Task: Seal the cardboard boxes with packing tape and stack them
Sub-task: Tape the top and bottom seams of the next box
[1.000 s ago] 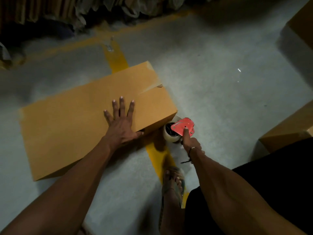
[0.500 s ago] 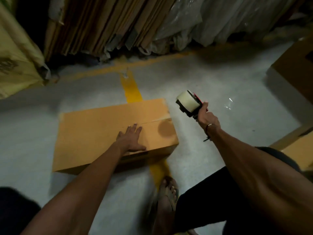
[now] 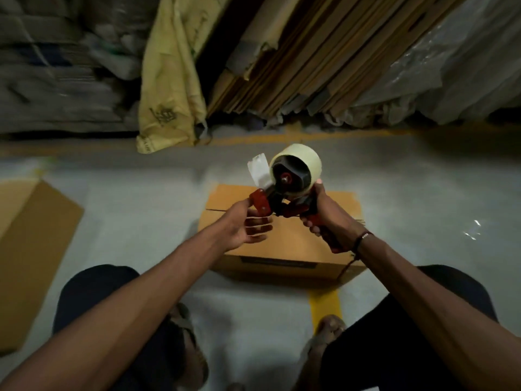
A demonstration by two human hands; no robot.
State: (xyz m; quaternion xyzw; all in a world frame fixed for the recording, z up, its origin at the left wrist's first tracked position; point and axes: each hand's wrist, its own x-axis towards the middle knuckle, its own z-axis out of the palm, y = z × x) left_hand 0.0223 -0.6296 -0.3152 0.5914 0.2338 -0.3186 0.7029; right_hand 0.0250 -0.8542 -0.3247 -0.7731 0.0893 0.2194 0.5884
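Right hand gripping dispenser handle, left hand pinching its front (tape tab flapping loose), risking self-sticking above box.

Your hands and the tape dispenser cover the middle of the box seam, so you cannot tell whether it is taped. The second box runs off the left edge. The stacked sacks are blurred.

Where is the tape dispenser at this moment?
In the head view, the tape dispenser is centre frame, raised above the cardboard box, with the right hand gripping its handle and the left hand at its red front.
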